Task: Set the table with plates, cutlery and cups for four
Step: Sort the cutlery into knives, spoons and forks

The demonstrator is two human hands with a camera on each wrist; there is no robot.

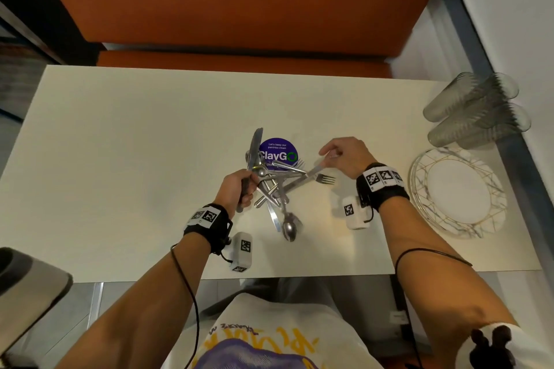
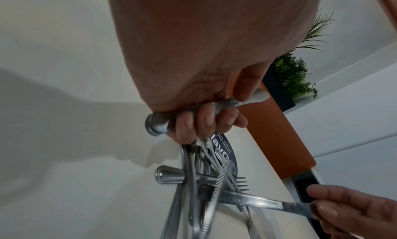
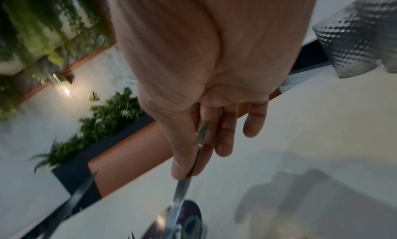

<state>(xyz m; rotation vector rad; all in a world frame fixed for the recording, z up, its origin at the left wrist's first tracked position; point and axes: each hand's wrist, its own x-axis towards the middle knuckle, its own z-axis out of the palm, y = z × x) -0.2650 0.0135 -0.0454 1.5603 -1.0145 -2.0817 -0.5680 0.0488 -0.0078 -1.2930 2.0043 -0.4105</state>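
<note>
Cutlery pile (image 1: pixel 277 189) lay mid-table, partly over a round purple sticker (image 1: pixel 277 153): knives, forks and spoons crossed over one another, tangled.

Left hand (image 1: pixel 238 189) had its fingers wrapped round the handle of a serrated knife (image 1: pixel 254 148), blade pointing up and away toward the orange bench (image 1: pixel 239 0). The left wrist view confirmed it: fingers (image 2: pixel 206 122) curled round the thick handle, butt end sticking out to the side.

Right hand (image 1: pixel 344 156) pinched the end of a second knife (image 1: pixel 302 180) between thumb and fingertips; the other fingers extended loosely. This knife's long axis ran from the right hand diagonally back into the heap, toward the left hand. In the left wrist view it crossed over a fork (image 2: pixel 240 183) and under another serrated blade, so its far end looked trapped.

Judgement: the sorting stage, nothing yet laid at a place. Drawing the second knife out along its own axis, rightward, seemed the cleanest way; lifting it straight up might drag neighbours along.

Plates (image 1: pixel 458 192) stacked at the right edge, just beside the right wrist. Dimpled cups (image 1: pixel 476 111) lay on their sides beyond the plates. Both untouched.
</note>
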